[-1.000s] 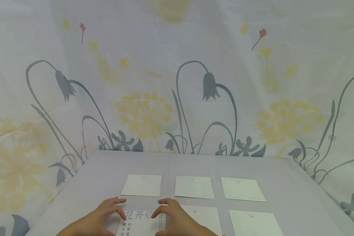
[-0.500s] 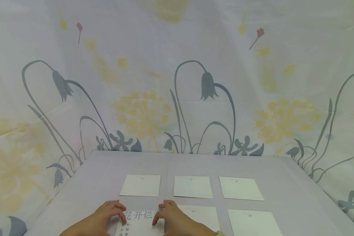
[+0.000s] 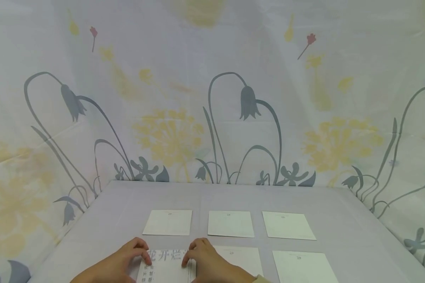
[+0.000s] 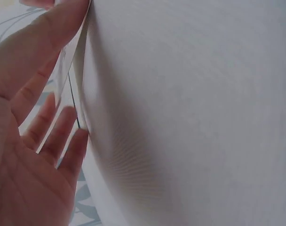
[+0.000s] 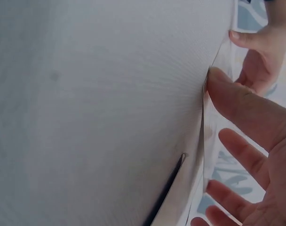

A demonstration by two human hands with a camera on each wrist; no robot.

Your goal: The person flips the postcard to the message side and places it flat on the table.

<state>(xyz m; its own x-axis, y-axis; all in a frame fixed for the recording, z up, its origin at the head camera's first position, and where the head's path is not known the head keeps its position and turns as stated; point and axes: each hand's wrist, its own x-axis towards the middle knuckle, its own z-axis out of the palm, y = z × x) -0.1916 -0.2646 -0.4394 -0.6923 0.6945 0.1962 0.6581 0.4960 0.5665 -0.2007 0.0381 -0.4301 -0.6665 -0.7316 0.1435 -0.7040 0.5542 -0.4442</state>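
A white card (image 3: 167,271) printed with large grey-blue characters along its top and smaller dark columns at the left lies at the bottom of the head view, its lower part cut off. My left hand (image 3: 122,261) pinches its left edge, and my right hand (image 3: 210,261) pinches the right edge. In the left wrist view the thumb (image 4: 39,42) meets the thin card edge, with several fingers behind it. The right wrist view has the thumb (image 5: 239,101) against the card's edge (image 5: 203,122), the other fingers spread beyond it; the left hand (image 5: 260,56) shows farther off.
Several pale cards with a small mark near the top lie in two rows on the grey-white tabletop (image 3: 233,198): three behind, including the back-left card (image 3: 167,222), and two beside my right hand, the outer one (image 3: 302,267) farther right. A flower-patterned cloth (image 3: 184,78) hangs behind.
Fingers of both hands have curled in closer on the printed card's edges. The card has risen slightly in the head view, and the whole view has shifted a little.
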